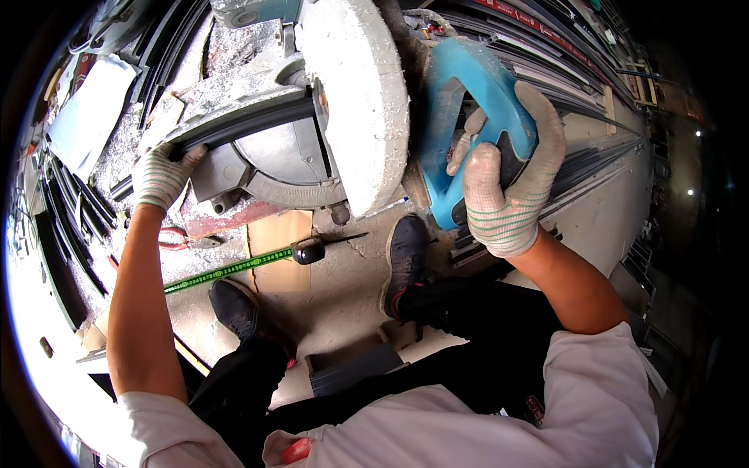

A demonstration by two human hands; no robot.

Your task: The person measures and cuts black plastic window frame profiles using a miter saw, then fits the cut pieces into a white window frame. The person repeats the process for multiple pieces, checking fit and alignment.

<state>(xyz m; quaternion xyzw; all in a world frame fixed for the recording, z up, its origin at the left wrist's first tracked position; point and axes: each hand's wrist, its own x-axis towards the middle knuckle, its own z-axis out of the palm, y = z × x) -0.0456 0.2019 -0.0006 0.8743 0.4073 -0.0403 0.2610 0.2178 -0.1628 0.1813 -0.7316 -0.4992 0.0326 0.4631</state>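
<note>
Holding of a strip at a saw. The black strip (269, 119) lay across the grey bed (292, 152) of the saw (359, 168), its right end reaching toward the white disc (363, 93); whether the two touched could not be told. The gloved left hand (165, 175) was closed about the strip at the bed's left side; the gloved right hand (519, 183) was wrapped round the blue handle (460, 58). A tape (310, 250) and pliers (183, 239) lay on the near side. The step in hand was judged to be steadying the strip for a cut; the next move seemed to call for a firm left hold, well clear of the disc, and even control of the handle.
</note>
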